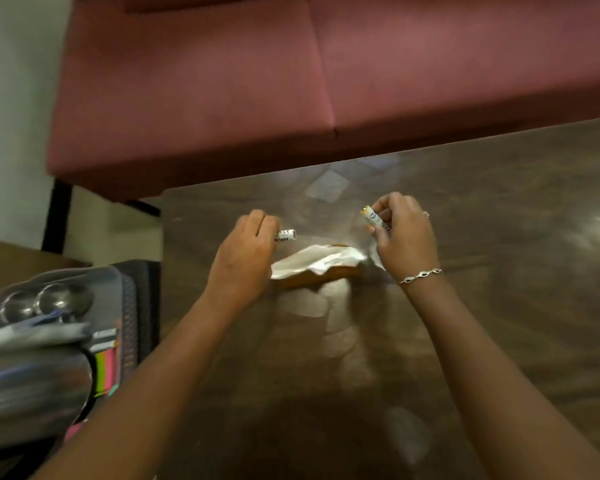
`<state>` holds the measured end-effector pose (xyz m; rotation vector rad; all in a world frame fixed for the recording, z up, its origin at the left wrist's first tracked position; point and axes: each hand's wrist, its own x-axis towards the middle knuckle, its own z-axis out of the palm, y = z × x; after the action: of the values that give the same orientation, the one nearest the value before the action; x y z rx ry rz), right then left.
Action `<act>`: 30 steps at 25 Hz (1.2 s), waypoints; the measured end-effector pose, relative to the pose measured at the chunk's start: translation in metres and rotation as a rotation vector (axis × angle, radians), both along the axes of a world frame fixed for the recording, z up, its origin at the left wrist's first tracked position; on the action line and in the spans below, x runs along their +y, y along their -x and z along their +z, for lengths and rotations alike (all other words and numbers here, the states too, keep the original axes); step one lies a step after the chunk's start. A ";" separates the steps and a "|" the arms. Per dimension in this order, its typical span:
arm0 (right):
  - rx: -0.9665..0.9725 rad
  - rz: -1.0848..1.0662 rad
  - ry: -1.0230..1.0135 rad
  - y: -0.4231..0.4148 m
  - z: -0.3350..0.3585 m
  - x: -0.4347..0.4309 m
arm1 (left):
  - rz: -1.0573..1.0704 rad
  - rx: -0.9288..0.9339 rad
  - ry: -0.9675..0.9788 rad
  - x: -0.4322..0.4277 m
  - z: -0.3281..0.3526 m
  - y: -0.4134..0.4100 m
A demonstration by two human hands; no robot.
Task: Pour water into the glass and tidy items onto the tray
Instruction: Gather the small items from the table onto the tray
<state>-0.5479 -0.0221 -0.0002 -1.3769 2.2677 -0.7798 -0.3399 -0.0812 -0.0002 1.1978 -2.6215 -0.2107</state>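
My left hand is closed around a white battery whose end sticks out to the right. My right hand pinches a second white battery with a yellow tip, tilted up to the left. Both hands hover over the brown table. Between them lies an orange packet with a torn white flap. A grey tray sits low at the left with shiny round metal pieces in it. No glass or water vessel is clearly visible.
A pink-red sofa runs along the table's far edge. At the lower left, blurred items lie on the tray side: a shiny metallic object and a strip of coloured sticky notes. A bracelet is on my right wrist.
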 end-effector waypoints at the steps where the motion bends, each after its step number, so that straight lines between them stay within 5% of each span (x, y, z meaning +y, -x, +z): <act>1: -0.016 0.052 0.000 -0.026 0.000 -0.010 | 0.017 -0.017 -0.007 0.000 0.000 -0.027; 12: -0.052 0.612 -0.096 -0.292 -0.019 -0.098 | 0.481 -0.053 -0.147 0.030 -0.039 -0.249; 20: 0.140 1.049 -0.302 -0.443 -0.087 -0.129 | 0.535 -0.162 -0.109 0.067 -0.070 -0.320; 30: 0.347 1.097 -0.500 -0.487 -0.157 -0.136 | 0.552 -0.177 -0.178 0.061 -0.083 -0.341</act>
<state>-0.0612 -0.1586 -0.1571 -2.1770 1.3334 0.3744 0.0013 -0.0200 -0.0830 2.0231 -2.3253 -0.2405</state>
